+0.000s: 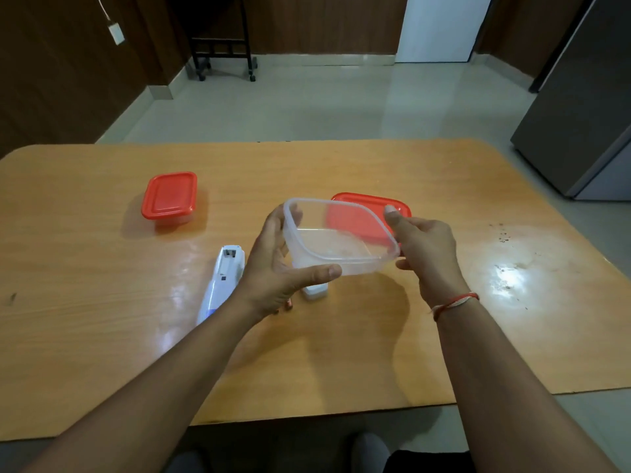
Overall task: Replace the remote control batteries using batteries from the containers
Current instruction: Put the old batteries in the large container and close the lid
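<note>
You've got the clear container [341, 240] up off the counter [102, 336], tipped toward you, and it looks empty from here. Your left hand [273, 268] cups its near-left corner, thumb laid along the front wall, fingers [293, 213] wrapped around the far side. Your right hand [423, 247] pinches the right rim, thumb on top, the other fingers curled underneath. Thin plastic like that should weigh next to nothing and flex if you squeeze, so hold it by the corners where it is stiffest. Its red lid [372, 213] lies flat on the counter just behind. The remote control [223, 281] rests back-up to the left of your left wrist, battery bay open at the far end. A small white piece [316, 291], probably the battery cover, sits under the container, and something small and reddish [289, 303] peeks out beside your left wrist, possibly a battery, though I cannot say for sure. The second container [169, 197] sits well off to the left, lid on. Batteries are smooth and roll, so pinch them mid-body.
</note>
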